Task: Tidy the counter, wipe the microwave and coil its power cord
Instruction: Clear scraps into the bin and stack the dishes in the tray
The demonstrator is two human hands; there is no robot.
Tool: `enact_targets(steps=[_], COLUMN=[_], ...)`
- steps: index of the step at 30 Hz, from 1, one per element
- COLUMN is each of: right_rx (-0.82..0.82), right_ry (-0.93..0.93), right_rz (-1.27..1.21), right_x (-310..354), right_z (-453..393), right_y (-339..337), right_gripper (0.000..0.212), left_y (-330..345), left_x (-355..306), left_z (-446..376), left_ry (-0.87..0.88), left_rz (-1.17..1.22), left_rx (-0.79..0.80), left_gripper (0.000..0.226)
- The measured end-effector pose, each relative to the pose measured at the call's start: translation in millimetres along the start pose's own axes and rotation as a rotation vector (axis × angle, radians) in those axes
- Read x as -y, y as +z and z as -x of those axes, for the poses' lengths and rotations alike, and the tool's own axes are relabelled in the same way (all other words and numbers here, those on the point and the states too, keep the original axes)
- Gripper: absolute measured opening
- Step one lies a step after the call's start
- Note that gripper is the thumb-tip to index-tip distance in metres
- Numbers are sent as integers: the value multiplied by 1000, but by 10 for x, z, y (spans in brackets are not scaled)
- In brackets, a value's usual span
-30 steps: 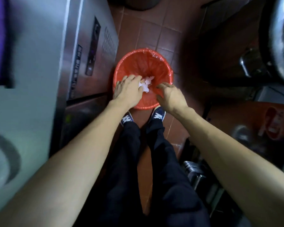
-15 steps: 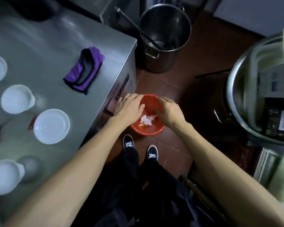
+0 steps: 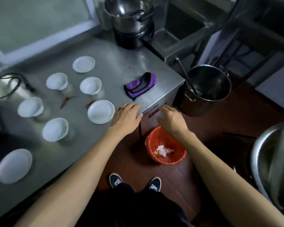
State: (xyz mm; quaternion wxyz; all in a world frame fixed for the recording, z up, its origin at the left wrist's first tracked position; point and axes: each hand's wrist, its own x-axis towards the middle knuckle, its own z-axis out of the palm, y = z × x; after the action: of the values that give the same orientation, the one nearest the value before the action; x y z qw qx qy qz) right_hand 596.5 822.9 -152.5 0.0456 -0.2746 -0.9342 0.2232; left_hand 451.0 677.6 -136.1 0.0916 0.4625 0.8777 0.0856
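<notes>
A steel counter [image 3: 121, 68] fills the left half of the head view. On it lie a folded purple cloth [image 3: 140, 86] near the right corner, several white bowls and plates, such as the plate [image 3: 101, 111] beside my left hand, and two red chilies [image 3: 64, 102]. A black power cord [image 3: 10, 86] loops at the far left; the microwave itself is out of view. My left hand [image 3: 125, 117] hovers over the counter's front edge, empty, fingers apart. My right hand [image 3: 170, 119] is off the counter's corner, above the red bin [image 3: 152, 141], also empty.
The red bin on the brown tiled floor holds crumpled tissue [image 3: 164, 149] and yellow scraps. A tall steel stockpot [image 3: 206, 89] with a ladle stands right of the counter. A large pot [image 3: 129, 18] sits on a burner at the back. A big steel vessel [image 3: 272, 163] is at the right edge.
Both hands rose out of the red bin, leaving the tissue and scraps inside, and moved up to the counter's edge. The view lifted from the floor to the countertop.
</notes>
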Motion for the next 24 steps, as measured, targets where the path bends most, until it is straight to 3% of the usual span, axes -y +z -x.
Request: enact_targets(steps=[7,24], right_rx=[85,311], right_ry=[-207,-607], right_rz=[-1,16], right_x=[1110,4115], right_z=[-153,447], right_y=[303,1881], right_gripper=[44,41], left_y=[-334,-508], left_x=[919,3305], left_z=[858,3595], left_ry=[-240,-699], left_rz=[42,100], left_rx=[-101,-213], left_gripper=[47,40])
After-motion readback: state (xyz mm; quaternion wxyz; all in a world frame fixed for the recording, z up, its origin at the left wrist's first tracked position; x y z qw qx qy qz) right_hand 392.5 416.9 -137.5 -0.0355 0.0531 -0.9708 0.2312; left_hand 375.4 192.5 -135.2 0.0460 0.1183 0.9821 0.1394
